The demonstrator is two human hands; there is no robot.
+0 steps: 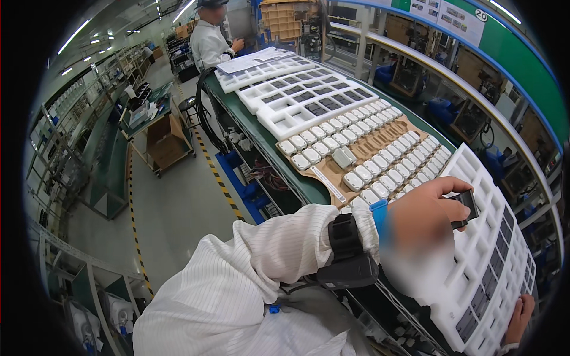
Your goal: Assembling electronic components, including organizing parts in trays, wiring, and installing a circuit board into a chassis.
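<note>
1. Head view: a blurred patch smears the lower back of the left hand (418,215) and covers part of the white foam tray with rectangular cells (469,160) beneath it.
2. The right hand (520,317) shows at the lower right, beside the foam tray's outer edge, its forearm cut off by the dark fisheye rim; its fingers are bent, but I cannot tell whether they grip that edge.
3. The left hand's thumb and fingers are pinched around a small black rectangular part (467,206), over the foam tray, and hide some of its outline.
4. That part looks dark and straight-edged, with more black showing below the thumb.
5. Flat dark rectangular pieces (488,279) lie in some of the foam tray's cells.
6. Beyond, on the green table (310,189), rows of white rounded pieces (353,181) sit in a brown slotted tray (380,139); the left wrist overlaps its near end.
</note>
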